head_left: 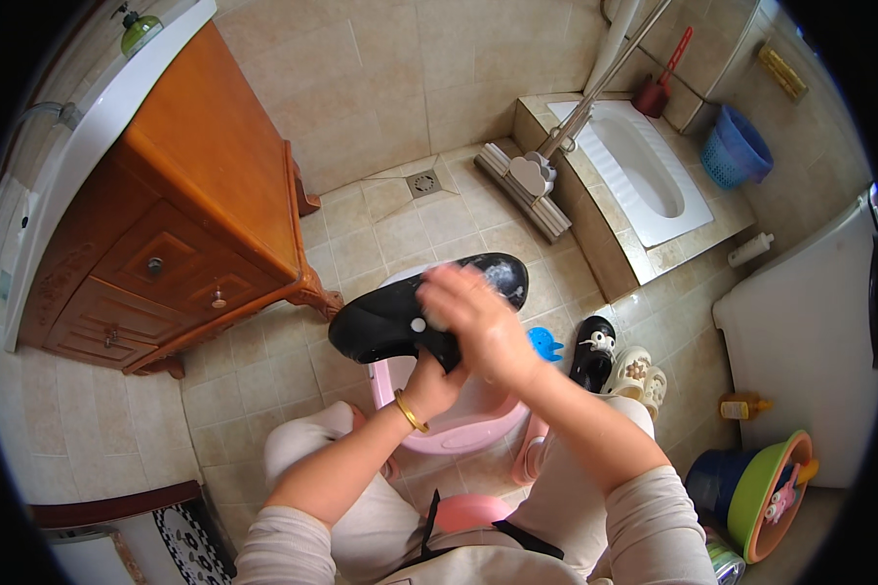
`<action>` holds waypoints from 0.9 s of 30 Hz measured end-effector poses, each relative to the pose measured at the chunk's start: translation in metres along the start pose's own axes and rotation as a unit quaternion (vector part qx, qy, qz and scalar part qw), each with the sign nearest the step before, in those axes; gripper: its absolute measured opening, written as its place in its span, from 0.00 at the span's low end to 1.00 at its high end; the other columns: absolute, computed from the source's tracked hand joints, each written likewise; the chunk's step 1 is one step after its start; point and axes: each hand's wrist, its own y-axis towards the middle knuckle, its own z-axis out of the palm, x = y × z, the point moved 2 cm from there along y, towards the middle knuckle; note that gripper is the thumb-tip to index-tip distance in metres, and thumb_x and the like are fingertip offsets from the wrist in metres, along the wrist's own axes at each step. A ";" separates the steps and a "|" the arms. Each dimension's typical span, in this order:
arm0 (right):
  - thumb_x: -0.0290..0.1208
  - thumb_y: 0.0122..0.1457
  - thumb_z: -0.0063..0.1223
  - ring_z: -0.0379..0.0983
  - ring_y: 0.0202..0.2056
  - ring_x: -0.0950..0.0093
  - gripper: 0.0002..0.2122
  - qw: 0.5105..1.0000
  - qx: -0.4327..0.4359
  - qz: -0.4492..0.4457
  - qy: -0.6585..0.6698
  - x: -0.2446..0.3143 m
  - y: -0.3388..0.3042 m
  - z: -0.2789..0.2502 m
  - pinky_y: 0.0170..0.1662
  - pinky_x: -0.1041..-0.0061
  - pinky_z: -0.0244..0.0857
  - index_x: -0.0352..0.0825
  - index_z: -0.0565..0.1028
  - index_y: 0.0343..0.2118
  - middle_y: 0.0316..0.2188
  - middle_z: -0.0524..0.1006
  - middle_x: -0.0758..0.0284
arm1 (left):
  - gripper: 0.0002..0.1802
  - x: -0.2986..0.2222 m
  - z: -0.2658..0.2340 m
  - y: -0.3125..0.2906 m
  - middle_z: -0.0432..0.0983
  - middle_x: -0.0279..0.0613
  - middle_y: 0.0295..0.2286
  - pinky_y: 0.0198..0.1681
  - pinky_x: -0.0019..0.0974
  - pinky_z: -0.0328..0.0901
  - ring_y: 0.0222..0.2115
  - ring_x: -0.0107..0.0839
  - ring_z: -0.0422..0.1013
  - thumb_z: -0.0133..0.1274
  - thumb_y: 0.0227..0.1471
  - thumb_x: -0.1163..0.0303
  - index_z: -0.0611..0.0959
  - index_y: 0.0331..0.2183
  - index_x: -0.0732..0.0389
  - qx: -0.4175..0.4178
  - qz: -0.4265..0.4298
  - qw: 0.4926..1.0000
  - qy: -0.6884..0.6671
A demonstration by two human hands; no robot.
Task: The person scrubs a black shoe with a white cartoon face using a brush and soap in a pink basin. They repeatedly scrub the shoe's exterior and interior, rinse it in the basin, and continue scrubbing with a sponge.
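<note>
A black clog (376, 317) is tilted over a pink basin (468, 436) between my knees. My left hand (435, 386), with a gold bangle at the wrist, grips the clog from below near its opening. My right hand (478, 327) lies across the top of the clog, slightly blurred, fingers bent over. Something pale shows under its palm, mostly hidden, and I cannot make out what it is. White foam (503, 278) clings to the clog's far right end. A white rivet (419, 325) shows on its side.
Another black clog (592, 356) and cream clogs (634, 372) stand right of the basin, near a blue piece (544, 344). A wooden cabinet (205, 166) stands left. Beyond are a mop (532, 180), floor drain (423, 182) and squat toilet (644, 166). Stacked basins (766, 497) sit at right.
</note>
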 end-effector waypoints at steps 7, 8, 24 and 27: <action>0.20 0.46 0.49 0.67 0.50 0.58 0.18 0.999 -0.040 0.020 -0.008 -0.023 -0.004 -0.014 0.52 0.64 0.63 0.33 0.73 0.44 0.47 0.71 0.57 | 0.19 -0.023 -0.009 0.012 0.71 0.40 0.40 0.46 0.34 0.62 0.41 0.30 0.67 0.51 0.49 0.78 0.72 0.45 0.66 0.062 -0.028 0.984 -0.163; 0.15 0.44 0.48 0.68 0.49 0.59 0.19 0.995 -0.049 0.082 0.028 -0.029 -0.005 -0.020 0.51 0.65 0.65 0.33 0.74 0.43 0.47 0.72 0.57 | 0.19 -0.028 -0.009 0.014 0.71 0.39 0.41 0.46 0.33 0.62 0.42 0.28 0.66 0.50 0.49 0.79 0.71 0.46 0.66 0.075 -0.029 0.980 -0.180; 0.08 0.39 0.46 0.69 0.50 0.61 0.24 0.937 0.047 0.069 0.339 0.008 -0.024 -0.005 0.52 0.67 0.63 0.33 0.76 0.42 0.47 0.73 0.58 | 0.20 -0.004 -0.032 0.017 0.72 0.45 0.40 0.47 0.35 0.62 0.42 0.37 0.69 0.56 0.43 0.73 0.74 0.42 0.63 0.093 0.093 0.990 0.047; 0.05 0.44 0.40 0.72 0.46 0.73 0.24 0.868 -0.018 0.295 0.399 0.000 -0.017 -0.024 0.48 0.77 0.66 0.35 0.76 0.42 0.45 0.76 0.64 | 0.28 -0.030 -0.039 0.020 0.70 0.38 0.44 0.54 0.34 0.55 0.48 0.33 0.64 0.49 0.39 0.79 0.71 0.48 0.63 0.066 -0.135 0.940 -0.307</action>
